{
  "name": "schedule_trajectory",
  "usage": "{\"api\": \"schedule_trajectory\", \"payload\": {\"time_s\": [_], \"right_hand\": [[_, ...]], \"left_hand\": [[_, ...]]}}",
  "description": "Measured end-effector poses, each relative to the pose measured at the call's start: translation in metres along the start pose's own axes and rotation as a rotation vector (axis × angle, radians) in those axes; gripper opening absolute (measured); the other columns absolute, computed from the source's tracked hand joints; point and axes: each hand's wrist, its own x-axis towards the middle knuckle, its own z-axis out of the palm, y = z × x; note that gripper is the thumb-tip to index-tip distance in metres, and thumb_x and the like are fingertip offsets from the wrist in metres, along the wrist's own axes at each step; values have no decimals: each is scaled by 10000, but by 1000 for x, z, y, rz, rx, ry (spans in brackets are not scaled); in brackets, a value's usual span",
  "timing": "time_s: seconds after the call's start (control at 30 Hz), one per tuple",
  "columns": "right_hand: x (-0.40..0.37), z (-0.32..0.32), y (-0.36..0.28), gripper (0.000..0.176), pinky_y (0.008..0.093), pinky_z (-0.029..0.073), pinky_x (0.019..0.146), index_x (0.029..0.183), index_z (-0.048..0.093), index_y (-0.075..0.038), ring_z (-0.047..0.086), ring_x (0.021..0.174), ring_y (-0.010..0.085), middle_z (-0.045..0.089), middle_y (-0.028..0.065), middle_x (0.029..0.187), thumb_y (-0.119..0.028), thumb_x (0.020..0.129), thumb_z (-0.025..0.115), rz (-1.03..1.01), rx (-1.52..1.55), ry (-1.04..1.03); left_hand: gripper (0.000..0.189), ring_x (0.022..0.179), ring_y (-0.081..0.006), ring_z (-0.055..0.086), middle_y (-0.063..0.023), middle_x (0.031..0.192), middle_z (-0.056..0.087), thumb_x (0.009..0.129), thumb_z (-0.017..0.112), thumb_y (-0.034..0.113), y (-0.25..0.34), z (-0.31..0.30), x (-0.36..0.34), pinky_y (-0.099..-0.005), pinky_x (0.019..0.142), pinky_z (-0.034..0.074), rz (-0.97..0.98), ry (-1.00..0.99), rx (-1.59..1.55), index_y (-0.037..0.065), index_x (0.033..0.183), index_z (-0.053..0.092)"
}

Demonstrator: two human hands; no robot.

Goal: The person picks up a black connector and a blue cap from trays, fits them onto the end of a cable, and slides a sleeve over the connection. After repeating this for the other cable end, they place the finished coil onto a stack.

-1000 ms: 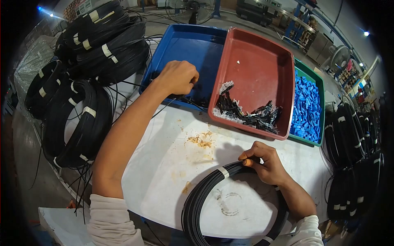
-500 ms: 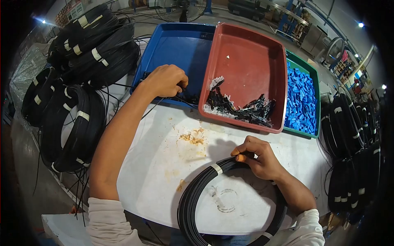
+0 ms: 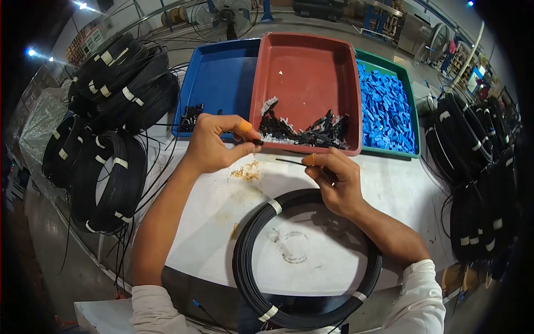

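The step in hand looks like fitting a connector onto a cable. The left hand (image 3: 214, 147) is closed, thumb and forefinger pinching a small black connector (image 3: 257, 142). The right hand (image 3: 334, 183), at 4 o'clock from it, is closed in a pinch on the cable end (image 3: 289, 161), whose tip points toward 9 o'clock, just short of the connector. The coil (image 3: 243, 267) lies flat on the desk (image 3: 211, 222) at 6 o'clock, and the red tray (image 3: 306, 72) sits at 12. The next move likely calls for lining up tip and opening, then a straight, steady push.
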Motion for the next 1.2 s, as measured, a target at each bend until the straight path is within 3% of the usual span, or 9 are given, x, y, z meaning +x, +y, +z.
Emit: {"api": "schedule_trajectory", "payload": {"time_s": [0.33, 0.57, 0.63, 0.87, 0.97, 1.07, 1.1, 1.13, 1.2], "right_hand": [[-1, 1, 7, 186, 303, 381, 534, 1009, 708, -10, 469, 606, 162, 529, 66, 736, 58, 836, 712, -79, 47, 23], [-1, 2, 9, 195, 299, 399, 534, 1006, 709, -6, 488, 601, 162, 537, 72, 752, 74, 829, 708, -80, 35, 3], [0, 1, 7, 197, 297, 401, 531, 1006, 709, -7, 492, 596, 160, 538, 71, 755, 76, 827, 708, -79, 35, -1], [1, 2, 5, 209, 317, 409, 526, 988, 708, -24, 507, 592, 176, 540, 73, 759, 92, 815, 698, -98, -6, -35], [0, 2, 4, 203, 337, 417, 540, 979, 706, -28, 513, 596, 194, 540, 79, 758, 86, 811, 695, -84, -28, -107], [1, 2, 4, 194, 349, 423, 557, 977, 706, -29, 518, 604, 202, 537, 83, 756, 72, 811, 698, -38, -34, -179], [1, 2, 4, 190, 352, 424, 564, 978, 707, -30, 520, 607, 203, 534, 84, 755, 63, 812, 702, -12, -37, -210], [0, 2, 4, 190, 352, 424, 564, 978, 707, -30, 520, 607, 203, 534, 84, 755, 63, 812, 702, -14, -35, -216], [1, 2, 3, 185, 347, 419, 556, 975, 711, -31, 519, 604, 200, 533, 82, 750, 60, 813, 707, 14, -35, -243]], "left_hand": [[151, 642, -119, 626, -55, 720, 700, 658, 821, 49, 29, 19, -6, -255, 622, 479, 66, -42, 138, 21, 735, 695], [147, 640, -135, 627, -64, 716, 692, 657, 806, 41, 33, 20, -3, -261, 615, 477, 67, -52, 148, 16, 720, 675], [166, 697, -176, 699, -97, 733, 697, 678, 788, 15, 37, 18, -3, -289, 660, 539, 61, -112, 142, -3, 773, 652], [141, 683, -197, 662, -109, 799, 717, 690, 794, 27, 31, 24, -16, -307, 640, 504, 57, -78, 161, 8, 812, 727], [148, 702, -223, 680, -116, 818, 726, 716, 776, 27, 25, 21, -20, -322, 648, 516, 158, -107, 198, 2, 858, 744], [136, 720, -242, 688, -127, 812, 718, 742, 750, 28, 0, -9, -8, -334, 678, 534, 67, -106, 355, 8, 877, 742], [150, 714, -248, 682, -127, 815, 708, 735, 741, 21, -11, -22, -1, -335, 687, 536, -100, -87, 376, 15, 884, 742], [153, 712, -250, 682, -121, 820, 694, 733, 723, 13, -39, -37, 4, -333, 688, 538, -91, -69, 508, 14, 884, 741], [191, 891, -315, 681, -108, 947, 690, 794, 638, 25, -47, -54, 20, -396, 808, 542, -288, -125, 832, 82, 925, 764]]}}
